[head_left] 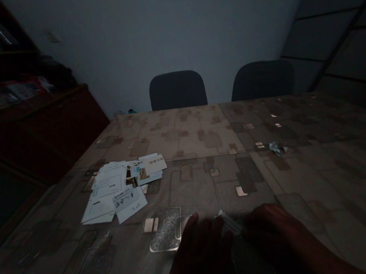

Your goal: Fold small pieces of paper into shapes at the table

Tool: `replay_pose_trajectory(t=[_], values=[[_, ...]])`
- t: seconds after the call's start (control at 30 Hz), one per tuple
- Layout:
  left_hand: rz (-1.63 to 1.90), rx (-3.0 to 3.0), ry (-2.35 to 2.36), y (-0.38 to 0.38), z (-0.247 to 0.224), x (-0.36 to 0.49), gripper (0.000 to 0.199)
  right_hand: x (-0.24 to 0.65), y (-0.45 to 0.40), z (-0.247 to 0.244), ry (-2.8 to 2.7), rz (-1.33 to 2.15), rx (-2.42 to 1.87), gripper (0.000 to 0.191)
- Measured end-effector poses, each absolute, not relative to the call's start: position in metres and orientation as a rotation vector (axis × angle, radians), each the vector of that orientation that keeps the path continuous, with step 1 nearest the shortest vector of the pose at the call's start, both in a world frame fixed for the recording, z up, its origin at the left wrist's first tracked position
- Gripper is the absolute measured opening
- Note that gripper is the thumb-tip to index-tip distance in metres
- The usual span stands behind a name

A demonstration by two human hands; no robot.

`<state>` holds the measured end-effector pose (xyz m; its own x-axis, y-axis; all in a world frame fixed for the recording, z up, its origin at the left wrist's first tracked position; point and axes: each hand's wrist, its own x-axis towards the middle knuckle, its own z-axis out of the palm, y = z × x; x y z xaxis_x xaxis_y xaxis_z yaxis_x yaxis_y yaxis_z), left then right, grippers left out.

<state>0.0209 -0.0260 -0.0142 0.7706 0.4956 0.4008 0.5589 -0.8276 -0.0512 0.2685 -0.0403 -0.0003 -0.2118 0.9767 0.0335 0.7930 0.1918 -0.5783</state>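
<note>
Near the table's front edge, both hands meet at a small white folded piece of paper. My left hand is at its left end, fingers bent and pressed onto it. From the right, my right hand pinches the other end, with the fingers curled inward. Both hands are in deep shadow, so the fingertips and the paper's lower part are hard to make out. To the left lies a loose pile of white printed cards, several overlapping one another.
A crumpled scrap of paper lies on the right side of the patterned tablecloth. Two dark chairs, one at the middle and one at the right, stand behind the table. A cluttered wooden cabinet is at the left.
</note>
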Motion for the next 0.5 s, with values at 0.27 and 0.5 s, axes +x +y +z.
replay_pose_trajectory(t=[0.27, 0.5], values=[[-0.469, -2.728, -0.86, -0.021, -0.012, -0.004, 0.039, 0.268, -0.04, 0.002, -2.112, 0.592, -1.621, 0.006], [-0.361, -2.743, -0.954, -0.023, -0.018, -0.012, 0.048, 0.268, -0.04, 0.001, -2.105, 0.575, -1.629, 0.007]])
